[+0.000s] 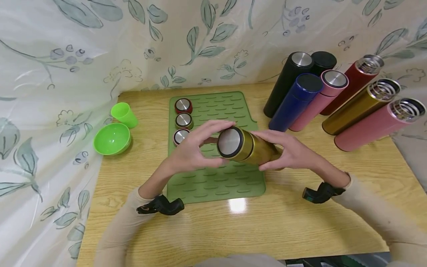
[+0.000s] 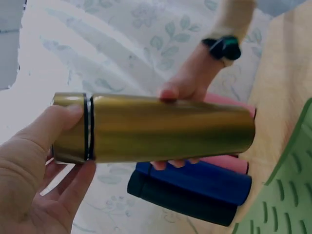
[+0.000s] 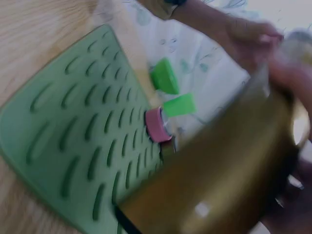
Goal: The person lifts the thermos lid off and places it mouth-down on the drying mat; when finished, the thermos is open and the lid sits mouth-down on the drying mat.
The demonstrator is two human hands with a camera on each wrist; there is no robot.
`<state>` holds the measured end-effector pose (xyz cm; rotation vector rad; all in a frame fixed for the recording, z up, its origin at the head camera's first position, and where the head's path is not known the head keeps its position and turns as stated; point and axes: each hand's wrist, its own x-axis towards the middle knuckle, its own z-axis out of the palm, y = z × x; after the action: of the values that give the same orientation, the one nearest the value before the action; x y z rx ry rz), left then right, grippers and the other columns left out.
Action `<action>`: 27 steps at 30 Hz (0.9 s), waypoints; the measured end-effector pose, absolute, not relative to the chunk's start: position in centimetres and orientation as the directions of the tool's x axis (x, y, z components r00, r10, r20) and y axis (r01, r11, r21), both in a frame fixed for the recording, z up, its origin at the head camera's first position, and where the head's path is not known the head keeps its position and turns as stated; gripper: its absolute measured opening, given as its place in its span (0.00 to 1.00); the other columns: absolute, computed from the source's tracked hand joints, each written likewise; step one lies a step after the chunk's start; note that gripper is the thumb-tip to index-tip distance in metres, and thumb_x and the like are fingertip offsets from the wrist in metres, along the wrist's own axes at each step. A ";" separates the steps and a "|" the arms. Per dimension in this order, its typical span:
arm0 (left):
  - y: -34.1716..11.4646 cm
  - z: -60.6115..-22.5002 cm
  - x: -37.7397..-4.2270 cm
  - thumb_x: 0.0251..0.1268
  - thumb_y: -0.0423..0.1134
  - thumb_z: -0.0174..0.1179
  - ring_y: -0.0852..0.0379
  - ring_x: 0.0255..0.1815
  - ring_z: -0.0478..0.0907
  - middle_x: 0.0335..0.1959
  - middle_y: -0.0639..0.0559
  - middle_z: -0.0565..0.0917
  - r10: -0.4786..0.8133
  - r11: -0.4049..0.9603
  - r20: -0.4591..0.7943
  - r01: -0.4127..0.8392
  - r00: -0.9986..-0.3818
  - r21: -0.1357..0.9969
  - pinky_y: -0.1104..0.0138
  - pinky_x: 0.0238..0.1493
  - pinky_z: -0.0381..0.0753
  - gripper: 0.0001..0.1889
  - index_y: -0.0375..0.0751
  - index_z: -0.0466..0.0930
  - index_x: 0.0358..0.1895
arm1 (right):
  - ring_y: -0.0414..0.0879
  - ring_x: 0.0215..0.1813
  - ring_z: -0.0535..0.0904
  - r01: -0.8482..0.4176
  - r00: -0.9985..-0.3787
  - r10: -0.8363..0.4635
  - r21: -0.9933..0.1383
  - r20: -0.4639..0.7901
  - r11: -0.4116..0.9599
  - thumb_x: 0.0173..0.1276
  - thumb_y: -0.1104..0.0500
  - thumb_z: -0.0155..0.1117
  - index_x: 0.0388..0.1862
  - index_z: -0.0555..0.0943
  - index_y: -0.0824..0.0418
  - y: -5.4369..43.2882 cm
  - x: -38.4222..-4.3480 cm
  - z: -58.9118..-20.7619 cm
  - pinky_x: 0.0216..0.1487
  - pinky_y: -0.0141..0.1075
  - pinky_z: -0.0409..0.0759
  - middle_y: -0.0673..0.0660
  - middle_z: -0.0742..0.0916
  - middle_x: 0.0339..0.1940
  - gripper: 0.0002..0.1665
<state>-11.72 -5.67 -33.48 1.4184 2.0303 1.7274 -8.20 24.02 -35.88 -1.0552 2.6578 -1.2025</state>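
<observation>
A gold thermos (image 1: 263, 151) is tilted over the green mat (image 1: 213, 187), its steel-topped cap (image 1: 231, 142) facing left and up. My left hand (image 1: 191, 150) pinches that cap between thumb and fingers; in the left wrist view the thumb (image 2: 63, 117) lies across the cap's side. The right hand (image 1: 291, 148) grips the thermos body near its base. A dark seam shows between cap and body. At the mat's left side stand three loose caps in a column: a red cap (image 1: 183, 106), a gold cap (image 1: 184, 121) and a pink cap (image 1: 181, 136), partly behind my left hand.
At the right stand open red (image 1: 350, 87), gold (image 1: 358, 109) and pink (image 1: 371, 126) thermoses. Capped black (image 1: 283, 87), blue (image 1: 295, 104) and pink (image 1: 315, 107) ones stand beside them, another black one behind. A green bowl (image 1: 112, 139) and green cup (image 1: 125, 115) sit left.
</observation>
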 end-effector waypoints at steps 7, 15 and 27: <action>-5.0 -33.4 -11.6 0.43 0.37 0.78 0.52 0.69 0.69 0.65 0.40 0.74 0.724 -0.128 0.553 0.707 -0.412 0.695 0.61 0.70 0.70 0.42 0.28 0.69 0.65 | 0.33 0.65 0.71 -0.521 -0.665 -0.743 -0.756 0.070 0.396 0.47 0.57 0.81 0.72 0.67 0.55 25.0 -9.6 -35.9 0.57 0.26 0.75 0.54 0.78 0.67 0.52; -5.2 -33.9 -11.9 0.40 0.34 0.79 0.51 0.66 0.71 0.63 0.39 0.76 0.629 -0.090 0.588 0.703 -0.509 0.705 0.61 0.68 0.72 0.41 0.30 0.71 0.63 | 0.45 0.56 0.77 -0.667 -0.738 -0.527 -0.572 0.422 0.476 0.49 0.46 0.80 0.69 0.72 0.58 22.6 -8.1 -37.1 0.53 0.25 0.72 0.60 0.82 0.58 0.49; -4.7 -33.7 -11.3 0.40 0.28 0.77 0.51 0.63 0.72 0.63 0.39 0.72 0.563 -0.114 0.558 0.612 -0.609 0.783 0.62 0.60 0.80 0.41 0.29 0.69 0.64 | 0.61 0.50 0.81 -0.649 -0.493 -0.147 -0.251 0.857 0.718 0.62 0.42 0.68 0.53 0.82 0.64 19.9 -6.7 -39.8 0.57 0.45 0.78 0.67 0.85 0.49 0.30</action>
<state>-11.34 -4.69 -33.69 1.4055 2.1175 1.9148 -6.68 19.89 -39.83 -1.1017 3.6820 -1.2879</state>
